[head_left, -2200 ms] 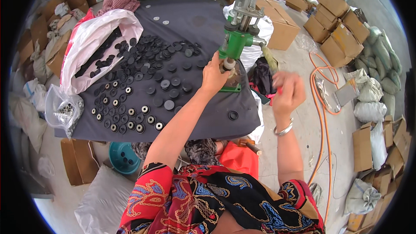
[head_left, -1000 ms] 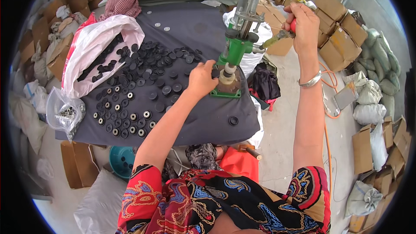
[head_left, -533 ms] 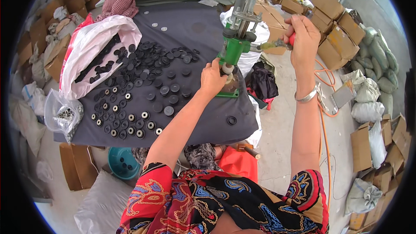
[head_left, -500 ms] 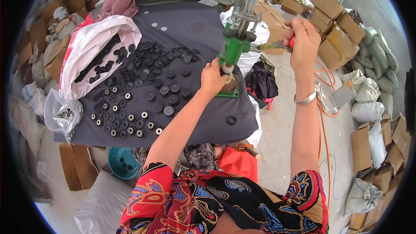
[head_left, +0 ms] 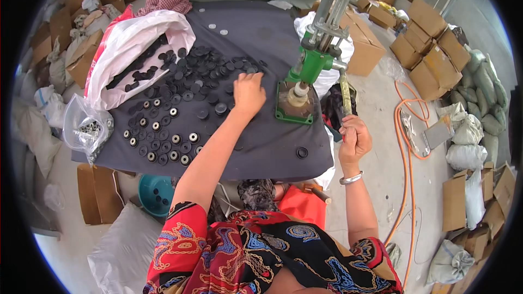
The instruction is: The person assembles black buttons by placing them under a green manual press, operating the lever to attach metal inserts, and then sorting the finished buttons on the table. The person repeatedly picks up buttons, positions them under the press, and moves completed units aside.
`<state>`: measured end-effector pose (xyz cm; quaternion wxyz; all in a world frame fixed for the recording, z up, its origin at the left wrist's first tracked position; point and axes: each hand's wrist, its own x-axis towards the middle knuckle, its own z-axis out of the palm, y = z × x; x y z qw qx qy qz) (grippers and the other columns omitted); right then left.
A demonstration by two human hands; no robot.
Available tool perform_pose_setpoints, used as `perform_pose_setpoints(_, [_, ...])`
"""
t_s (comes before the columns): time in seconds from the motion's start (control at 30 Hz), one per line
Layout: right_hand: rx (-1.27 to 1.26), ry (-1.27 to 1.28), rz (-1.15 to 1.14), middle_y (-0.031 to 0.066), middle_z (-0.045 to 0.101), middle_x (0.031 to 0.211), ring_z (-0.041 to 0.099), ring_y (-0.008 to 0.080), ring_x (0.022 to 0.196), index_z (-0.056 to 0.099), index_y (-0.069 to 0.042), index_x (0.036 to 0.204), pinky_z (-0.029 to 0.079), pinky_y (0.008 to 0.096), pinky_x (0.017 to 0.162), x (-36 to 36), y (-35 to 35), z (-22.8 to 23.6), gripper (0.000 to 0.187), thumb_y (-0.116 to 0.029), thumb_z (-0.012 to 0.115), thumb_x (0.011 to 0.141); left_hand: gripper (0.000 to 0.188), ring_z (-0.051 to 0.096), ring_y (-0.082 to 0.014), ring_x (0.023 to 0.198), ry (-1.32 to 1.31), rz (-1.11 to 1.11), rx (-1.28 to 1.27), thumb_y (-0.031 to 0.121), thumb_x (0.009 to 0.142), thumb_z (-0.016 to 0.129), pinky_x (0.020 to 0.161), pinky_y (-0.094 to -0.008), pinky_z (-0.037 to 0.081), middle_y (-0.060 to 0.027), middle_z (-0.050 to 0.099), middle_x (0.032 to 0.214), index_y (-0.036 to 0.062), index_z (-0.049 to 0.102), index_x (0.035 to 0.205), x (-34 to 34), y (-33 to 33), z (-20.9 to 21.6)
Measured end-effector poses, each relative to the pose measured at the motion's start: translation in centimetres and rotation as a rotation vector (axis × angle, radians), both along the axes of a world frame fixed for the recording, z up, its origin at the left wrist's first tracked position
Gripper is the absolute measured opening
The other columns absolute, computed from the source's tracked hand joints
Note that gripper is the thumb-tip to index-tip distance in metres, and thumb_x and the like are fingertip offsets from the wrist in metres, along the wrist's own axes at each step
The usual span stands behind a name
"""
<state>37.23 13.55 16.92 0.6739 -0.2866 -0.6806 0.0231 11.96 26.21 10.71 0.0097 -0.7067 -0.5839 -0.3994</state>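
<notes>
My right hand [head_left: 356,137] is wrapped round the lever [head_left: 346,95] of a green hand press [head_left: 311,65], which slants down toward me. The press stands on the right of the cloth-covered table, its plunger low over the base; whether a piece sits under it is hidden. To the left of the press, my left hand [head_left: 249,95] is over the edge of a spread of black round caps [head_left: 201,73]. Its fingers are bent and their tips hidden, so what they hold cannot be made out. Nearer me lie caps with metal ring centres [head_left: 175,139].
A white and red sack [head_left: 103,84] spills caps onto the table's dark cloth [head_left: 267,155]. Beside it is a clear bag [head_left: 87,125] of small metal parts. One black ring [head_left: 302,152] lies at front right. An orange hose [head_left: 406,185] and cardboard boxes [head_left: 430,76] are on the floor.
My left hand has left the press's plunger and moved left to the black caps. My right hand has swung the lever downward, toward me. The whole view has shifted slightly.
</notes>
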Motion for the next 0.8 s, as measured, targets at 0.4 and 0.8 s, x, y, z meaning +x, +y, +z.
perform_pose_setpoints(0.4, [-0.376, 0.083, 0.059, 0.0042, 0.053, 0.056, 0.049, 0.0093, 0.048, 0.06, 0.003, 0.081, 0.039, 0.024, 0.047, 1.3, 6.7, 16.5, 0.025, -0.017, 0.054, 0.094, 0.028, 0.061, -0.028, 0.096, 0.387, 0.134, -0.117, 0.023, 0.072, 0.075, 0.083, -0.044, 0.045, -0.0083, 0.069, 0.086, 0.0082, 0.068, 0.094, -2.5, 3.1, -3.5])
perform_pose_setpoints(0.8, [-0.387, 0.186, 0.2, 0.0029, 0.052, 0.055, 0.05, 0.0101, 0.046, 0.061, 0.002, 0.079, 0.042, 0.025, 0.048, 1.2, 9.3, 17.9, 0.024, -0.017, 0.057, 0.094, 0.07, 0.061, -0.0339, 0.086, 0.118, -0.308, -0.071, 0.014, 0.067, 0.075, 0.079, -0.0431, 0.047, -0.0172, 0.064, 0.083, 0.0015, 0.046, 0.13, 4.5, -1.5, 2.6])
